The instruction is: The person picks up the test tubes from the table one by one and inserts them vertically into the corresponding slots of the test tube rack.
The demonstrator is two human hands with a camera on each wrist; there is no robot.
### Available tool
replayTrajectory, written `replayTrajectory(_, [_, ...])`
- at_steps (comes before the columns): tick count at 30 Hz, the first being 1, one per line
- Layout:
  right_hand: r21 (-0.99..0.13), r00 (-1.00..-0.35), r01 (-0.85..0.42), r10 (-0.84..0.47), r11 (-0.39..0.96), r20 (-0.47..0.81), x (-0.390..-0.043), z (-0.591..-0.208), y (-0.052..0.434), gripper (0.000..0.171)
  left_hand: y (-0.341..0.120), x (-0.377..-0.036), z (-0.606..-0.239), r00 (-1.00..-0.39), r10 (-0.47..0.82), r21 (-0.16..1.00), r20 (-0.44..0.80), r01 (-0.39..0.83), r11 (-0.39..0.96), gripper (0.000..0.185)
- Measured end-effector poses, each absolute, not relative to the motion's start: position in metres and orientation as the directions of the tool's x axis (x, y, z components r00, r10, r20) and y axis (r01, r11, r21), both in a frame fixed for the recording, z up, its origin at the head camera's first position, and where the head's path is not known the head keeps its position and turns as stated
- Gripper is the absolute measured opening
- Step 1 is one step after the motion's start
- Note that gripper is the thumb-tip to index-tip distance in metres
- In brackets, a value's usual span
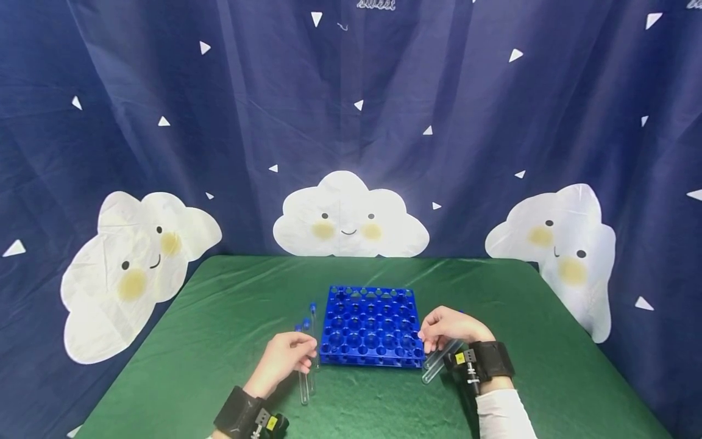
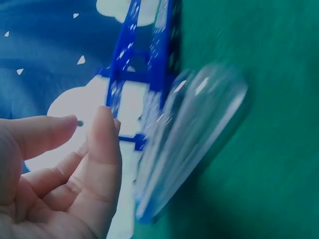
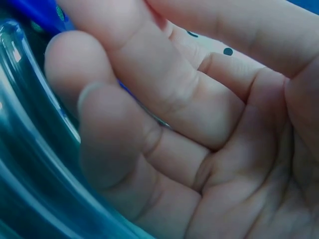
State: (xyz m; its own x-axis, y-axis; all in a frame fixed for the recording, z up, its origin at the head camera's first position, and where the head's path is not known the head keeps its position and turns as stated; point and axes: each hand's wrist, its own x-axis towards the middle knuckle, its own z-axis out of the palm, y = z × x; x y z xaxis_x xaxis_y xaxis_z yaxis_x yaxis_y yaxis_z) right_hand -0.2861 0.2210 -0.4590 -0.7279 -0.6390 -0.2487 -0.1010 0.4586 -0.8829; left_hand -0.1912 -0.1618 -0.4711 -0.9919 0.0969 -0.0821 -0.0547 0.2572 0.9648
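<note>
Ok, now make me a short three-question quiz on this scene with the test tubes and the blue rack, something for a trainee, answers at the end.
1. True or false: test tubes lie on both sides of the blue rack.
2. What colour are the caps left of the rack in the head view? A: red; B: blue; C: yellow.
3. In the left wrist view, what does the left grip hold?

Key:
1. True.
2. B.
3. Nothing: its thumb and fingers stand apart, with no tube between.
</note>
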Motion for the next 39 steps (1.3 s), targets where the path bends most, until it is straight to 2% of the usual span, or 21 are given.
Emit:
replayTrajectory(4, [-0.876,-0.732,-0.11,-0.635,0.469,-0.248,-0.285,-0.46,0.22,0.023,-0.173,-0.197,-0.459,-0.996,0.043,0.948,-0.074,-0.057,0.312,0.028])
replayTrajectory(7, [-0.873,-0.735,-0.106,-0.629,0.475,-0.253,-0.285,-0.459,0.22,0.021,-0.18,-0.203,-0.451,-0.998,-0.007,0.907,-0.067,-0.064,0.416,0.024])
replayTrajectory(12, [-0.875,-0.737,-0.089,-0.623,0.475,-0.263,-0.285,-0.459,0.221,0.021,-0.187,-0.214,-0.445,-0.994,-0.105,0.75,-0.022,-0.086,0.656,0.021])
replayTrajectory(17, [-0.88,-0.73,-0.079,-0.629,0.468,-0.268,-0.285,-0.459,0.221,0.022,-0.185,-0.221,-0.452,-0.994,-0.104,0.634,-0.04,-0.106,0.766,0.028])
replayTrajectory(24, [-0.881,-0.725,-0.083,-0.634,0.466,-0.267,-0.286,-0.459,0.221,0.023,-0.178,-0.227,-0.467,-0.995,-0.095,0.583,-0.036,-0.099,0.807,0.039])
replayTrajectory(39, [-0.885,-0.723,-0.085,-0.64,0.459,-0.262,-0.287,-0.458,0.221,0.022,-0.177,-0.237,-0.478,-0.984,-0.132,0.613,-0.122,-0.179,0.77,0.027])
